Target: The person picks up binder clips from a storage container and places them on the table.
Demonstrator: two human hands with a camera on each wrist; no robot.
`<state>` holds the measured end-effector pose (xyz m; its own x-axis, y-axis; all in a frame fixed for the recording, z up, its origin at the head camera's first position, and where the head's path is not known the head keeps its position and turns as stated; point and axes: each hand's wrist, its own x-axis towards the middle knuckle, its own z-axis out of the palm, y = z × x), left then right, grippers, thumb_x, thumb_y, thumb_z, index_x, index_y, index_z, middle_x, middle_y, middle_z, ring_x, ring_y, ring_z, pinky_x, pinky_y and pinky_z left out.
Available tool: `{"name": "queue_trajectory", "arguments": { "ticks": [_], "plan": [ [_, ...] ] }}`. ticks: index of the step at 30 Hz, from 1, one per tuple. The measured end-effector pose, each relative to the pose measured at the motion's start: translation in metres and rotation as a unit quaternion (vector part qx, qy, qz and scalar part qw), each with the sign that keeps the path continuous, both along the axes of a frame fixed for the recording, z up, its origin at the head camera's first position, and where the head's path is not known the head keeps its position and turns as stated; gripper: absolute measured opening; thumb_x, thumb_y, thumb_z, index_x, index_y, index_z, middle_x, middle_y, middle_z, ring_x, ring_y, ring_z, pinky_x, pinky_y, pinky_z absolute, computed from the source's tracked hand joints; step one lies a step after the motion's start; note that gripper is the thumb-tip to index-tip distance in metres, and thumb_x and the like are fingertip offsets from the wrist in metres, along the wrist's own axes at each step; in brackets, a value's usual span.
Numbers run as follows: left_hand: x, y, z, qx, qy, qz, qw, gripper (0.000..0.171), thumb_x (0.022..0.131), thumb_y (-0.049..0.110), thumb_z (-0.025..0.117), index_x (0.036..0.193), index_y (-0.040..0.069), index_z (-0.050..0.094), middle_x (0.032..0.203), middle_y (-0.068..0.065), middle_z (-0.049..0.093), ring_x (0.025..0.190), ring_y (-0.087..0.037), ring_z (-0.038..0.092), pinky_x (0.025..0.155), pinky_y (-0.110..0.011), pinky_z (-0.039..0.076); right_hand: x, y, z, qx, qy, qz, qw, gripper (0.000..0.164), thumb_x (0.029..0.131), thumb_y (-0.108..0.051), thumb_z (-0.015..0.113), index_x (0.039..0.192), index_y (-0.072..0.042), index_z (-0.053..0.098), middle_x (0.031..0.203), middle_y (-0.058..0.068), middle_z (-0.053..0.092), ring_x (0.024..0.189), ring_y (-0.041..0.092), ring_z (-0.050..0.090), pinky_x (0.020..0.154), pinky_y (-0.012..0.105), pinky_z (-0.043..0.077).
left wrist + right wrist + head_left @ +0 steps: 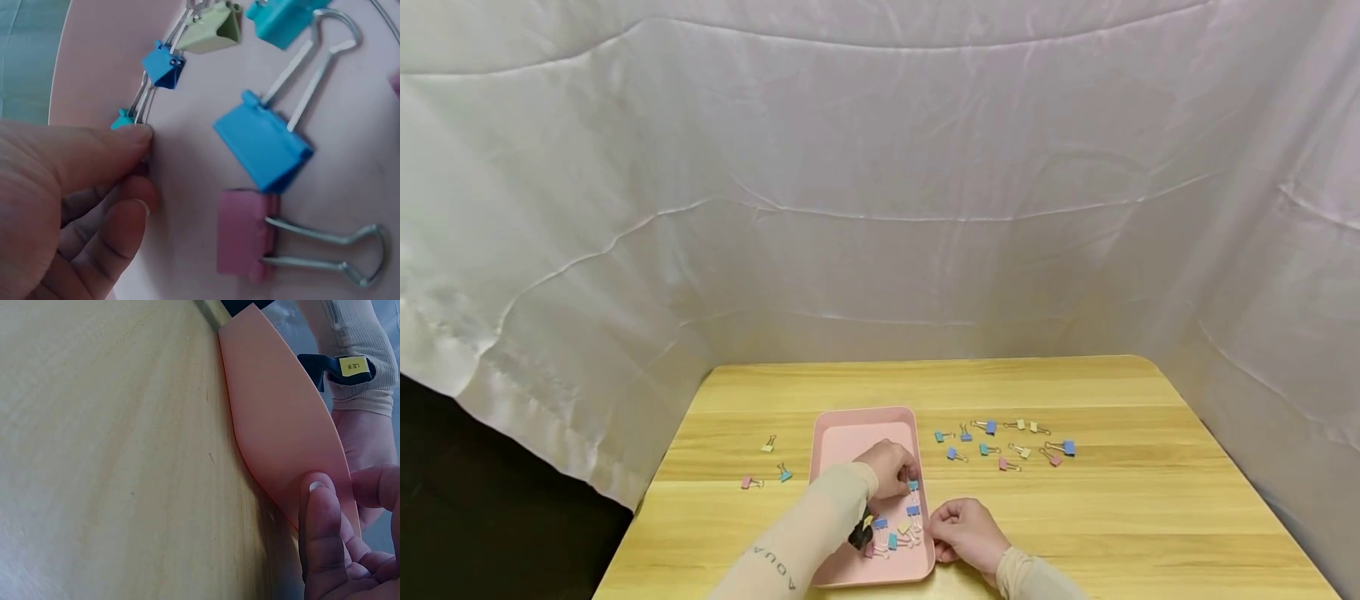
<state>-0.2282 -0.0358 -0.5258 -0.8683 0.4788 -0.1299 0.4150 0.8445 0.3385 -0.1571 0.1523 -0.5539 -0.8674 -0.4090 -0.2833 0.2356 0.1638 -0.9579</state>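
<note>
A pink tray (853, 415) holds several small binder clips along its right side and near end. My left hand (889, 468) reaches into it at the right wall. Thumb and forefinger pinch at a teal binder clip (121, 119), whose body the thumb partly hides. Beyond it, a blue clip (164, 65) and a pale yellow clip (212, 30) follow the wall. A larger blue clip (264, 144) and a pink clip (246, 234) lie closer to the camera. My right hand (970, 533) grips the tray's right wall, one finger (322, 506) against its outer face.
Several loose clips, among them a blue one (1069, 448) and a pink one (1006, 464), are scattered right of the tray on the wooden table (1112, 517). Left of it lie yellow (767, 447), pink (747, 482) and teal (785, 476) clips. Pale curtains (880, 250) surround the table.
</note>
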Motion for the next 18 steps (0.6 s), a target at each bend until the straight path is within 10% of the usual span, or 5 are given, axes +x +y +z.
{"name": "queue_trajectory", "arguments": {
  "ticks": [18],
  "plan": [
    [-0.0005,-0.0008,0.0002,-0.056,0.022,0.003,0.9982,0.02,0.079,0.022,0.077,0.064,0.023,0.064,0.064,0.014,0.051,0.065,-0.004,0.045,0.062,-0.018,0.041,-0.0002,0.0006,-0.0017,0.001,-0.002,0.002,1.0,0.011,0.083,-0.005,0.062,0.086,0.006,0.063,0.064,0.003,0.06,0.054,0.009,0.056,0.05,0.023,0.05]
  ]
}}
